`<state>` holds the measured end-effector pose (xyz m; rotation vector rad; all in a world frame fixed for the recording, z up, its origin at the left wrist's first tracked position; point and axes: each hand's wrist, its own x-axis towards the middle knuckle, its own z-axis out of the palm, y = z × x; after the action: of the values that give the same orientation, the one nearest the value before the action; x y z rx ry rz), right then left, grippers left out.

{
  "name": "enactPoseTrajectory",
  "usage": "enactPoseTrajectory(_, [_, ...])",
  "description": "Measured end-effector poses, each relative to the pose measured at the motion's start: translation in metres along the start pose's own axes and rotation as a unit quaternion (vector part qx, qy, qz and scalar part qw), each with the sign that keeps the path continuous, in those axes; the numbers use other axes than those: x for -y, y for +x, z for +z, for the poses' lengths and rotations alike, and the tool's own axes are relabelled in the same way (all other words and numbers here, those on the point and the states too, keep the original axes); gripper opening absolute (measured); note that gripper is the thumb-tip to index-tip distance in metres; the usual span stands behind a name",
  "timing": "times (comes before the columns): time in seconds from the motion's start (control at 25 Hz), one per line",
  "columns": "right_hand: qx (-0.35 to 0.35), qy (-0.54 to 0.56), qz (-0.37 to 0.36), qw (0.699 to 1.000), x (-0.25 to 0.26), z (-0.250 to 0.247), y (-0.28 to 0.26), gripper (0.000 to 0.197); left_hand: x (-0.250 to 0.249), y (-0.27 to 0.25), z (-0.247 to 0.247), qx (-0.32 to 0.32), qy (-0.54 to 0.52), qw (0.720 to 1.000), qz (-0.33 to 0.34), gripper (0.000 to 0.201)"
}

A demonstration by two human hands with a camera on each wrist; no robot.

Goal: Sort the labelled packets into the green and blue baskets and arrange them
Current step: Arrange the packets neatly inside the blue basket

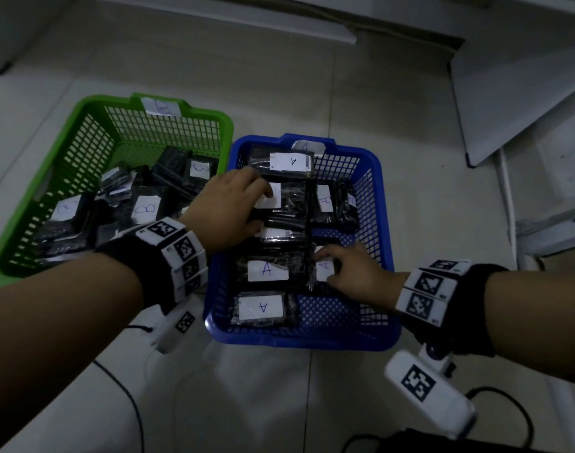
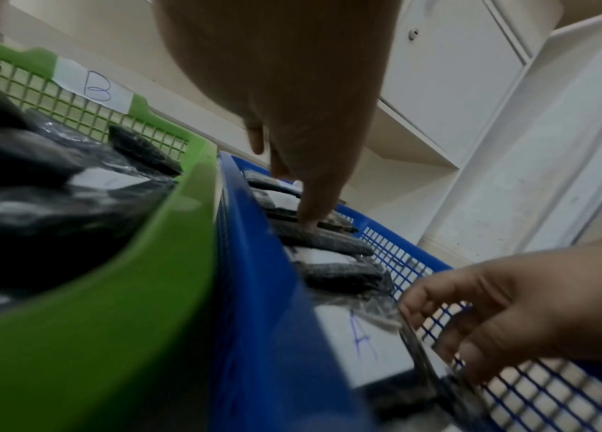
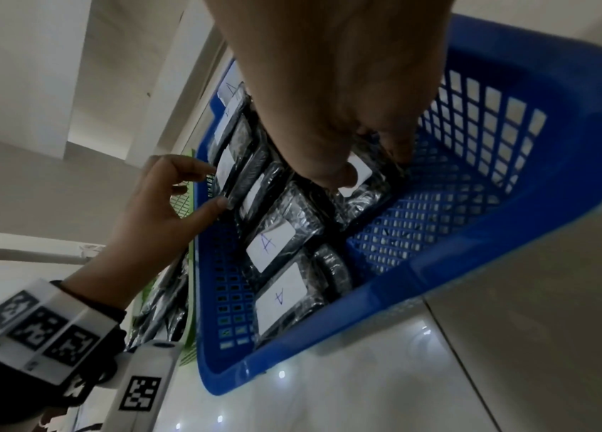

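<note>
Two rectangular plastic lattice baskets stand side by side on the glossy tiled floor point(image 1: 312, 387). The green basket point(image 1: 83, 106) holds a loose heap of crinkly black B-labelled packets point(image 1: 145, 207). In the blue basket point(image 1: 382, 223), the left hand point(image 1: 227, 204) pinches a shiny wrapped A-labelled packet point(image 1: 286, 201) between curled fingers and thumb; the right hand point(image 1: 354, 273) pinches another A-labelled packet point(image 1: 323, 268).
</note>
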<state>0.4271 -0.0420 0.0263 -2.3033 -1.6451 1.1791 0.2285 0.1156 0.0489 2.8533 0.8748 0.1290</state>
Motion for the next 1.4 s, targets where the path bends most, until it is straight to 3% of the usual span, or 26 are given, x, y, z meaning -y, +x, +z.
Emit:
enactPoseTrajectory(0.08, [-0.023, 0.011, -0.001, 1.000, -0.002, -0.002, 0.002, 0.041, 0.002, 0.007, 0.004, 0.041, 0.019, 0.997, -0.060, 0.078])
enactPoseTrajectory(0.16, [-0.075, 0.034, -0.002, 0.997, 0.005, -0.007, 0.006, 0.027, 0.004, 0.015, 0.005, 0.085, 0.033, 0.992, -0.082, 0.091])
enactPoseTrajectory(0.24, [-0.138, 0.072, -0.014, 0.988, 0.016, -0.016, 0.012, 0.016, 0.007, 0.021, 0.006, 0.096, 0.037, 0.992, -0.072, 0.090])
enactPoseTrajectory(0.32, [-0.168, 0.123, -0.026, 0.978, 0.029, -0.026, 0.022, 0.017, 0.009, 0.023, 0.005, 0.083, 0.028, 0.995, -0.054, 0.081])
enactPoseTrajectory(0.52, [-0.115, 0.290, 0.029, 0.950, 0.051, -0.040, 0.048, 0.039, 0.008, 0.020, 0.004, 0.083, 0.001, 0.996, -0.044, 0.069])
enactPoseTrajectory(0.64, [-0.125, 0.355, 0.020, 0.926, 0.059, -0.044, 0.050, 0.045, 0.001, 0.016, 0.005, 0.050, -0.040, 0.998, 0.018, 0.069])
enactPoseTrajectory(0.76, [-0.069, 0.303, -0.017, 0.950, 0.052, -0.061, 0.036, 0.026, -0.012, 0.017, 0.008, 0.026, -0.067, 0.994, 0.077, 0.077])
enactPoseTrajectory(0.84, [-0.043, 0.259, 0.005, 0.965, 0.036, -0.066, 0.023, 0.011, -0.016, 0.019, 0.011, 0.023, -0.077, 0.994, 0.078, 0.083])
enactPoseTrajectory(0.92, [-0.045, 0.263, 0.045, 0.963, 0.017, -0.061, 0.010, 0.011, -0.014, 0.021, 0.015, 0.031, -0.064, 0.995, 0.069, 0.080])
enactPoseTrajectory(1.0, [-0.084, 0.283, 0.049, 0.954, 0.002, -0.051, -0.004, 0.015, -0.009, 0.023, 0.018, 0.054, -0.048, 0.996, 0.053, 0.074])
enactPoseTrajectory(1.12, [-0.223, 0.257, 0.042, 0.939, -0.006, -0.038, -0.021, 0.026, -0.007, 0.026, 0.020, 0.080, -0.042, 0.995, 0.043, 0.071])
enactPoseTrajectory(1.2, [-0.249, 0.210, 0.042, 0.944, -0.005, -0.029, -0.024, 0.028, -0.008, 0.027, 0.019, 0.084, -0.039, 0.995, 0.037, 0.071])
enactPoseTrajectory(1.4, [-0.087, 0.082, 0.054, 0.991, -0.003, -0.010, -0.002, 0.025, -0.009, 0.032, 0.007, 0.067, -0.025, 0.997, 0.032, 0.055])
